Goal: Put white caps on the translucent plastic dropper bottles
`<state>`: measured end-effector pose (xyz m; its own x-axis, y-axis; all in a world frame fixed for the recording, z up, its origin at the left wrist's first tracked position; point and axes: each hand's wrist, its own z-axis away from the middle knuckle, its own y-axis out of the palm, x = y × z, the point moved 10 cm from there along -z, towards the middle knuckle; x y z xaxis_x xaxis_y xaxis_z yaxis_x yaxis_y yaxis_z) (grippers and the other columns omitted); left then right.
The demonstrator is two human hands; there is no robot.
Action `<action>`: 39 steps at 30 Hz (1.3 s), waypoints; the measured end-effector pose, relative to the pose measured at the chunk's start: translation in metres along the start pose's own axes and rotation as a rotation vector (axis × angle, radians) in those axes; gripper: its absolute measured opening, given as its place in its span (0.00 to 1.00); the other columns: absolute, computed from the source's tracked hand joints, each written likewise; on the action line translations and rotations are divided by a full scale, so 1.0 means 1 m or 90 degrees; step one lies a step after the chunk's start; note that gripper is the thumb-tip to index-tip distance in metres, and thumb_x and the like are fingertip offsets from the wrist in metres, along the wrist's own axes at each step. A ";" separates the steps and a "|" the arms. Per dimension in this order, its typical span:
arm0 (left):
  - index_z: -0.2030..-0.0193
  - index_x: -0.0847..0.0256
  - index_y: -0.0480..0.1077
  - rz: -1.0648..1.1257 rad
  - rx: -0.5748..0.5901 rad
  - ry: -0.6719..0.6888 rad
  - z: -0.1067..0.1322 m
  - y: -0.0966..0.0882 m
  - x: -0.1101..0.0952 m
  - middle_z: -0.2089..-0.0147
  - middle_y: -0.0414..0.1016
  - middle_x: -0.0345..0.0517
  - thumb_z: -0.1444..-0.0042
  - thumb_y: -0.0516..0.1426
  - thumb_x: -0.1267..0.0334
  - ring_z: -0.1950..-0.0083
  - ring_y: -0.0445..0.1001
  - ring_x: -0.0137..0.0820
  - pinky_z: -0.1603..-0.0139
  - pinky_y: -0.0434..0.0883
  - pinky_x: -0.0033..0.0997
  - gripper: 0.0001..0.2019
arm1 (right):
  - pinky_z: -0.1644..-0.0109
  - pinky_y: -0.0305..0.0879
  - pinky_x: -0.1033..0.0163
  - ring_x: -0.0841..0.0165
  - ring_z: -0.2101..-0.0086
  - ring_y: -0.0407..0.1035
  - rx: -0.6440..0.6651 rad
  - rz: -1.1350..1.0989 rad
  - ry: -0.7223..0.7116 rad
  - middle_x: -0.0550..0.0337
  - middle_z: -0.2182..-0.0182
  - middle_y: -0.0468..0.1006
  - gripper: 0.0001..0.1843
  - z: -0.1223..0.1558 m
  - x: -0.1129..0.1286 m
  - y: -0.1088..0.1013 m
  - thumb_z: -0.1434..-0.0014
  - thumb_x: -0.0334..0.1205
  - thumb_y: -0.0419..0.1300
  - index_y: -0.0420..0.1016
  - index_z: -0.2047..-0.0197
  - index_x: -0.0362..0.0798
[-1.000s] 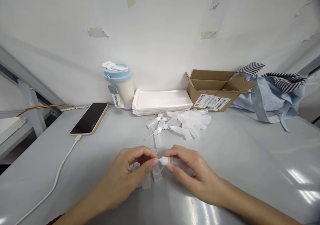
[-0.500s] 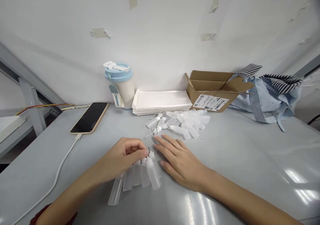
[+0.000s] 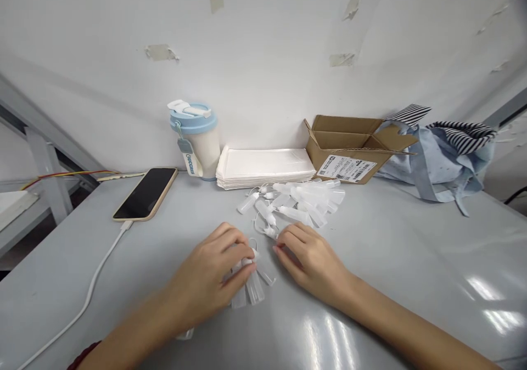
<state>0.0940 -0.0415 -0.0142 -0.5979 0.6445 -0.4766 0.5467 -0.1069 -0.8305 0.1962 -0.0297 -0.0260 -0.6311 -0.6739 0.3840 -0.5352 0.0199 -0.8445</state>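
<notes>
Several small translucent squeeze bottles with white necks and thin tethers lie fanned out under my left hand. Its thumb and fingers are closed around the white neck of one bottle, and the palm hides part of the row. My right hand rests on the table with curled fingers, their tips pinched at a small white cap on a looped tether. That cap lies by another bottle at the near edge of a loose pile of bottles.
Behind the pile sits a stack of white flat packs, between a blue-lidded cup and an open cardboard box. A phone with a white cable lies left. A light-blue cloth bag stands far right.
My left hand has moved right and over the fanned bottles, covering more of them. My right hand has drawn back slightly right and its flat fingers have curled. A bottle at the pile's near edge has shifted.
</notes>
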 end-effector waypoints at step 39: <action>0.63 0.62 0.67 -0.149 -0.159 0.050 -0.001 -0.027 -0.009 0.68 0.72 0.43 0.38 0.50 0.72 0.64 0.67 0.31 0.61 0.66 0.34 0.06 | 0.73 0.65 0.69 0.70 0.69 0.70 -0.067 -0.270 0.117 0.58 0.67 0.76 0.06 0.006 -0.006 -0.021 0.37 0.34 0.52 0.67 0.57 0.48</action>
<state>0.0847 -0.0439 0.0130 -0.6827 0.6869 -0.2493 0.5323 0.2338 -0.8136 0.2144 -0.0307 -0.0127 -0.4283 -0.4965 0.7550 -0.8152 -0.1481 -0.5599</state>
